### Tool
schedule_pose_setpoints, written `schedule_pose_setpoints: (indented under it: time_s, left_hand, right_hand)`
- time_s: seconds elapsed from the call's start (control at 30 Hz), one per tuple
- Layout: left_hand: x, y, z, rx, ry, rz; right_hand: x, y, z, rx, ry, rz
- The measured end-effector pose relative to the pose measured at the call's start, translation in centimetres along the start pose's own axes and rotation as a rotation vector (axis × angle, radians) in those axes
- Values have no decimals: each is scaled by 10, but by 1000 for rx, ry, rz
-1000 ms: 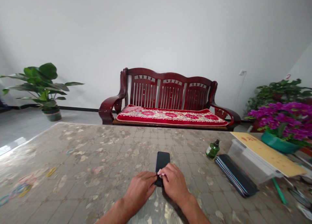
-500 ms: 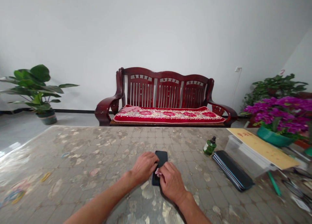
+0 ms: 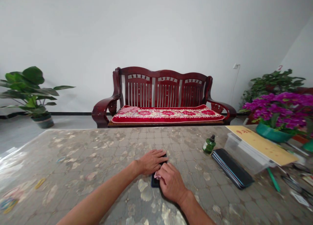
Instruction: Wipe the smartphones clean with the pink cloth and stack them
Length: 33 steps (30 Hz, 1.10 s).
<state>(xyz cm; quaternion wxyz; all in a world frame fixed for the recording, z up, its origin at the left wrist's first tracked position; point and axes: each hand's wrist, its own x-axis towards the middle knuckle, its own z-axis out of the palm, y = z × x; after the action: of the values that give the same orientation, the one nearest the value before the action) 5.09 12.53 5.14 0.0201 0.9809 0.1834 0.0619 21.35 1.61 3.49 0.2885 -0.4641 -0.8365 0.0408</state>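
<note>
A dark phone (image 3: 155, 182) lies flat on the table, largely covered by both hands. My left hand (image 3: 151, 161) rests across its upper part, fingers stretched out and holding nothing. Lower down, my right hand (image 3: 171, 182) is closed around a small crumpled pink cloth (image 3: 157, 175), pressed against the phone's surface. Only the phone's lower left corner and a strip near its top show.
To the right are a green bottle (image 3: 209, 144), a stack of dark phones (image 3: 232, 168) and a clear plastic box (image 3: 244, 153) under a yellow folder (image 3: 261, 145). Rubber bands (image 3: 40, 183) lie at left. A wooden bench (image 3: 166, 88) stands beyond the table (image 3: 97, 153).
My left hand has flattened and slid up and right over the phone's top, fingers now extended. My right hand stays on the lower part with the cloth. The view has shifted slightly.
</note>
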Motion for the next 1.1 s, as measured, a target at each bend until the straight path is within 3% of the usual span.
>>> schedule_pose_setpoints:
  time_s: [0.13, 0.37, 0.67, 1.1]
  left_hand:
    - [7, 1, 2, 94, 4, 12]
    - [-12, 1, 5, 144, 78, -212]
    - [-71, -5, -11, -213, -70, -229]
    - [-78, 22, -16, -279, 33, -393]
  right_hand:
    - [-1, 1, 0, -10, -4, 9]
    - [4, 10, -6, -112, 27, 130]
    - [12, 13, -11, -48, 17, 195]
    - [2, 3, -17, -70, -5, 197]
